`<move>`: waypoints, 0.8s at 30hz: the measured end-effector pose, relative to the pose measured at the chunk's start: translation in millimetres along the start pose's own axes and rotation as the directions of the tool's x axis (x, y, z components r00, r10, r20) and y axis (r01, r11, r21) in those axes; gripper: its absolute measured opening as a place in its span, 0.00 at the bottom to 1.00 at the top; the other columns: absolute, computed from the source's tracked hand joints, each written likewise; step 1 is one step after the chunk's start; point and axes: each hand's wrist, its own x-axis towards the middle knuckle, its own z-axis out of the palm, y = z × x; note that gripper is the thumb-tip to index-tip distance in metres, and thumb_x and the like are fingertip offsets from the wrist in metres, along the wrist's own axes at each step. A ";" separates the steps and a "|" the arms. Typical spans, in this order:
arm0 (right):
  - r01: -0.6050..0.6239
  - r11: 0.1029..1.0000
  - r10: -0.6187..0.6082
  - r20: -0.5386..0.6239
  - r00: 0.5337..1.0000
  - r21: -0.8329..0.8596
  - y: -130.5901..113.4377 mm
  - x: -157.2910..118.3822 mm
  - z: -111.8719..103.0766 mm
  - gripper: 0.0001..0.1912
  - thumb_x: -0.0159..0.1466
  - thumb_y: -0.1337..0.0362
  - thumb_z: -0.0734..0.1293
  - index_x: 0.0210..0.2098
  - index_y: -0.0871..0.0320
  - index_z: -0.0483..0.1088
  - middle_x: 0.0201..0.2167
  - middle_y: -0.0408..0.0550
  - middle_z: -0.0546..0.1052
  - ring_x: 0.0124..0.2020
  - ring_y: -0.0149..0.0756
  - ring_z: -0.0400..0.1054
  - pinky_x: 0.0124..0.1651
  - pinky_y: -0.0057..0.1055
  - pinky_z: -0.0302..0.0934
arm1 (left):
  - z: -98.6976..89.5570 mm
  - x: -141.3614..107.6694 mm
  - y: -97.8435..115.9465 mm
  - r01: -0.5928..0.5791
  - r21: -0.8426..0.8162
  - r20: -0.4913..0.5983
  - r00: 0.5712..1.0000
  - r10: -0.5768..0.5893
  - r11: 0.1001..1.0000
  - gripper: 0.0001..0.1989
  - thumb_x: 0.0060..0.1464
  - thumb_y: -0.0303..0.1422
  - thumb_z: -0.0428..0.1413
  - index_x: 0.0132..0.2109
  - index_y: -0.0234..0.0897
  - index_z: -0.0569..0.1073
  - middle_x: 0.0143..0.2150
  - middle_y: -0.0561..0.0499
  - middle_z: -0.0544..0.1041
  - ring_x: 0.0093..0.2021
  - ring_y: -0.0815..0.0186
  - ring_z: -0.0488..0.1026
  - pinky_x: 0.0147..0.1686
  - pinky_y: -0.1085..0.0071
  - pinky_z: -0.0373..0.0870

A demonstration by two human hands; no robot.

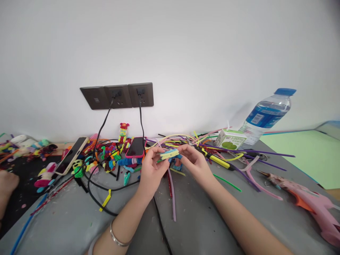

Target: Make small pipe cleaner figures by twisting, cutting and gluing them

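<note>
Between my two hands is a small flat piece of yellow and blue pipe cleaners (169,154), held up above the table. My left hand (154,163) pinches its left end between thumb and fingers. The right end is gripped by the thumb and fingers of my right hand (191,161). Behind and below my hands lies a loose heap of coloured pipe cleaners (183,140). A lilac pipe cleaner (172,198) sticks out toward me beneath them. Yellow-and-black pliers (217,160) rest just right of my right hand.
A pink glue gun (305,202) lies at the right. A tilted water bottle (267,115) and a juice carton (230,139) stand behind. Phones (135,147), pipe-cleaner figures (77,168) and black cables (91,187) spread leftward. Another person's hand (7,182) is at the left edge.
</note>
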 end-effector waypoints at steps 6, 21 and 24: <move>-0.046 0.993 0.049 -0.029 0.998 0.107 5.0 -0.2 5.0 0.12 0.59 0.56 0.70 0.36 0.55 0.68 0.28 0.42 0.72 0.24 0.29 0.67 0.31 0.30 0.65 | 0.2 0.5 2.7 0.004 0.004 -0.016 1.000 -0.003 1.000 0.13 0.50 0.35 0.64 0.39 0.39 0.69 0.41 0.49 0.74 0.45 0.64 0.75 0.45 0.69 0.73; -0.220 0.876 0.247 -0.007 0.969 0.430 16.8 2.0 7.3 0.16 0.54 0.55 0.73 0.35 0.56 0.69 0.25 0.41 0.74 0.24 0.29 0.67 0.30 0.28 0.64 | -5.9 5.7 -4.7 0.049 -0.009 0.065 0.997 -0.048 0.999 0.14 0.47 0.33 0.65 0.38 0.37 0.70 0.41 0.49 0.74 0.45 0.63 0.76 0.43 0.70 0.72; -0.250 0.856 0.262 0.038 0.964 0.452 16.1 1.8 6.8 0.14 0.54 0.56 0.73 0.34 0.56 0.70 0.25 0.42 0.73 0.25 0.29 0.66 0.31 0.28 0.64 | -7.9 7.4 -3.1 0.040 -0.005 0.089 0.995 -0.039 0.999 0.13 0.47 0.34 0.65 0.38 0.38 0.70 0.39 0.50 0.74 0.43 0.64 0.76 0.42 0.70 0.73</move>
